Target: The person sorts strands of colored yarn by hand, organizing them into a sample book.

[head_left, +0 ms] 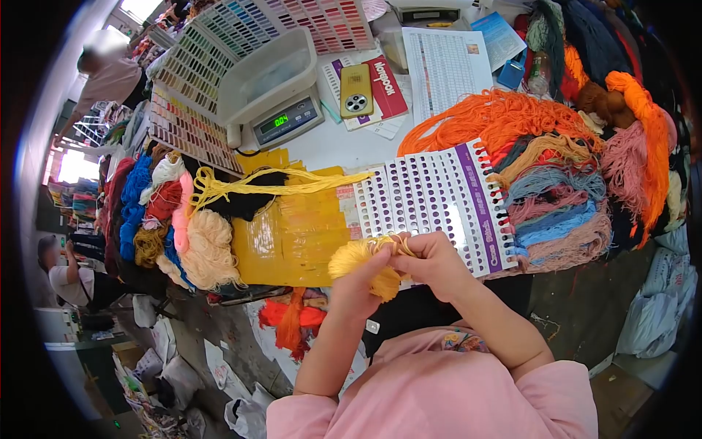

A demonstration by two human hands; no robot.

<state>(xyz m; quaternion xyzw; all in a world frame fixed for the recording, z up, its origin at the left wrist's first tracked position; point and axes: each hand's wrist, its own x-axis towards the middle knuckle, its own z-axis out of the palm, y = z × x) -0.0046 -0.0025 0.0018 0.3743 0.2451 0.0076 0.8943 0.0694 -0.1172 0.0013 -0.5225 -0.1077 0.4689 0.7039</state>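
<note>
A bundle of yellow thread (351, 262) is in my left hand (360, 282), the fingers wrapped round it. My right hand (430, 265) pinches strands at the bundle's upper right end, close against the left thumb. Both hands are over the near edge of the table, just below a white thread card with rows of punched holes (420, 194) and a purple strip. Beyond them, a long hank of yellow thread (292, 183) lies across the yellow taped board (285, 241), its right end reaching onto the card.
A digital scale (289, 121) carries a plastic tub (270, 73). Near it are a phone (356, 89), a red notebook (386, 91), printed sheets (447, 69) and colour charts (191, 121). Piled yarn lies left (208, 249) and right (504, 121). Two other people are at the left.
</note>
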